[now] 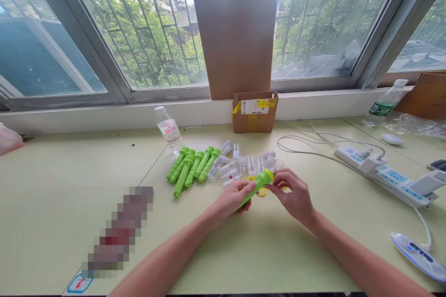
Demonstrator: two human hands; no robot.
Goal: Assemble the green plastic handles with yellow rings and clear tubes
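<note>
A pale green, smooth-topped table (296, 250) runs beneath grey-framed windows (167, 95), with barred glass and leafy trees beyond. On the far side, a tall flat brown cardboard sheet (237, 37) stands against the window behind a small open cardboard box (252, 124) patched with yellow tape. Near the middle, the person's left hand (237, 197) has its fingers wrapped around a bright green, slender plastic tube (259, 184), which slants up to the right over the table. The right hand (292, 192) has its fingers bent in at the tube's upper, yellow-edged end; from here I cannot tell whether they grip it or only touch it. Just beyond the hands lie glossy transparent plastic cylinders (251, 164), jumbled together, and thin yellow plastic rings (262, 195). To their left rests a cluster of matching green tubes (181, 177) with ridged ends, just nearer than a clear plastic bottle (169, 131) with a white cap. On the right, a long white power strip (395, 176) holds plugs, with thin pale cables (299, 138) looping leftward over the table.
</note>
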